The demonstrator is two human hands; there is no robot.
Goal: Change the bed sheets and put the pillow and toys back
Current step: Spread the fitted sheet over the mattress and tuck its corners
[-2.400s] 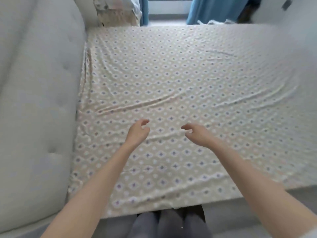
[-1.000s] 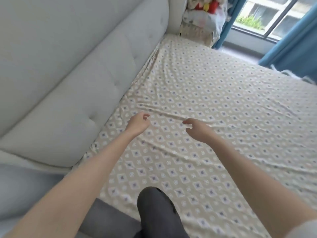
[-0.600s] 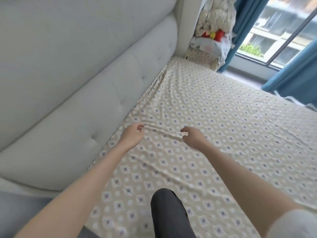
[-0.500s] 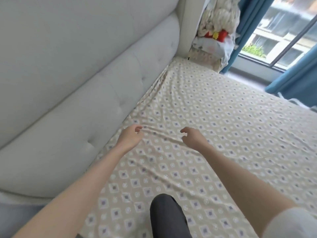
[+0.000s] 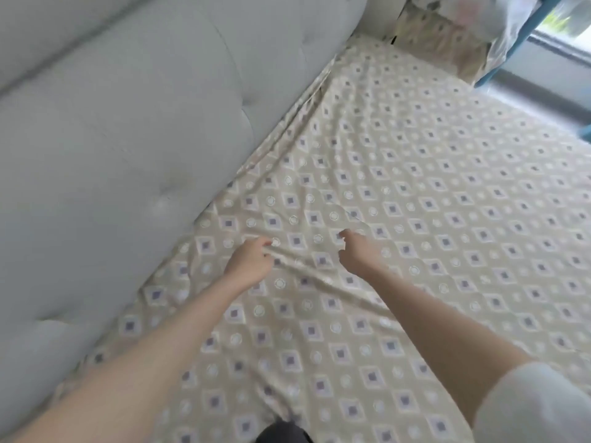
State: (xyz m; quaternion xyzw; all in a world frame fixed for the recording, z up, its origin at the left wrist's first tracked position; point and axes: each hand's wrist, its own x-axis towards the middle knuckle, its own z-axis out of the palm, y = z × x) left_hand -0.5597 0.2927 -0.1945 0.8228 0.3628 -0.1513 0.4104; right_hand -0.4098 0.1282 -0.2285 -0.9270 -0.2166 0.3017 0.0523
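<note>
A beige bed sheet point(image 5: 431, 193) with a diamond and circle print lies spread over the mattress, with shallow creases near my hands. My left hand point(image 5: 248, 265) hovers low over it, fingers loosely curled, its fingertips at a crease close to the headboard. My right hand point(image 5: 358, 254) is a little to the right, fingers also loosely curled and pointing down at the sheet, holding nothing. No pillow or toy lies on the bed.
A grey padded headboard point(image 5: 128, 148) runs along the left side of the bed. A heap of patterned cloth and a light bundle point(image 5: 447, 36) stands at the far corner, next to a blue curtain point(image 5: 499, 63) and a window. My dark-clothed knee point(image 5: 281, 434) rests on the bed's near edge.
My view has tipped down and drawn closer to the sheet. Both hands have sunk toward the crease by the headboard, still holding nothing.
</note>
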